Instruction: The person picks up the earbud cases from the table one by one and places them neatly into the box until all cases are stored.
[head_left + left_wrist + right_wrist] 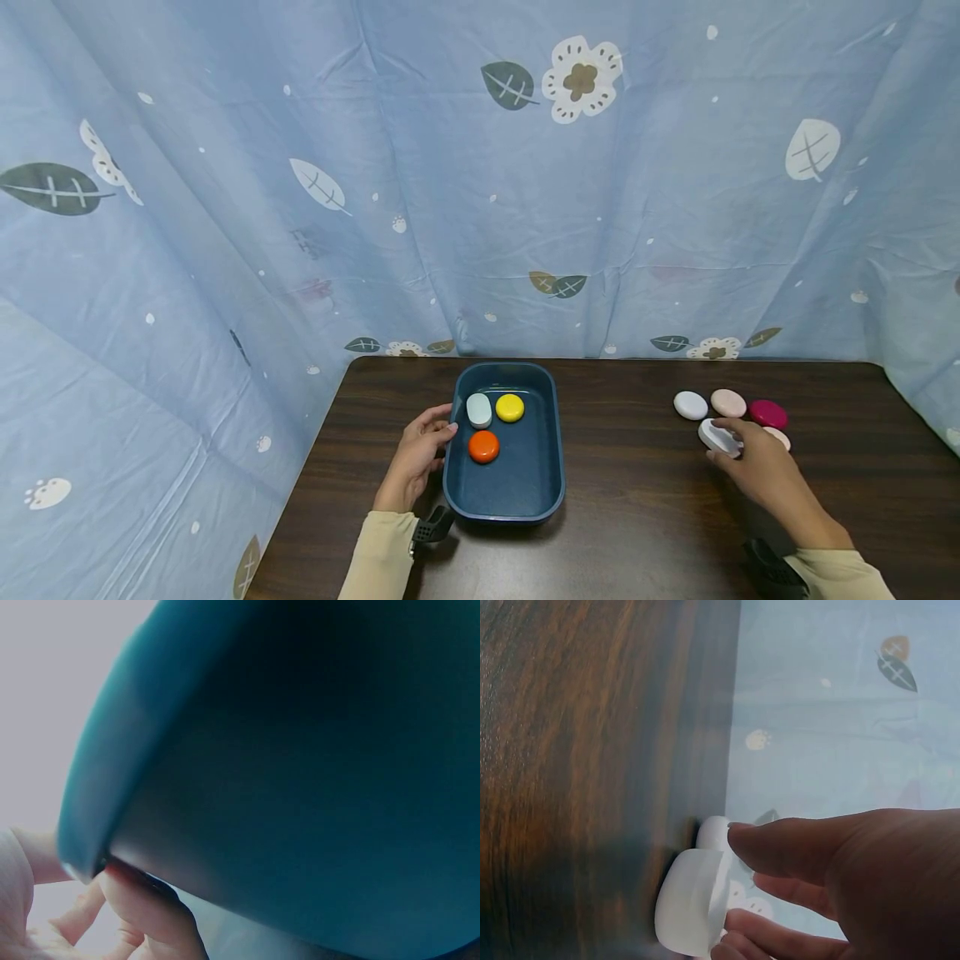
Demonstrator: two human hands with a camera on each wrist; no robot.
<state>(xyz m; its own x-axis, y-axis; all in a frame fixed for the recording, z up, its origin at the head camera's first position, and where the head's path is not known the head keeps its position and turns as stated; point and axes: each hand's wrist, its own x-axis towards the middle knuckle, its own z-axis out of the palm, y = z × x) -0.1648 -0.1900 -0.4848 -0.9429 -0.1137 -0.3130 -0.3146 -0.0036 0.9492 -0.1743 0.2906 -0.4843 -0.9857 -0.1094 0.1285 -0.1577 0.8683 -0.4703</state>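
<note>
On dark wood table (622,517): left hand (416,455) pinching rim of blue tray (517,493); right hand (771,475) curved around white oval piece (717,438), cannot tell whether fingers pinch it.

One tray (525,487), eight rounded objects (483,447)

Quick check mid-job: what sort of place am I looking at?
Probably an indoor tabletop work area, perhaps screened off for recording: a dark wood-look table, a blue patterned cloth hanging behind it and along the left, and a blue tray of small colored pieces.
</note>
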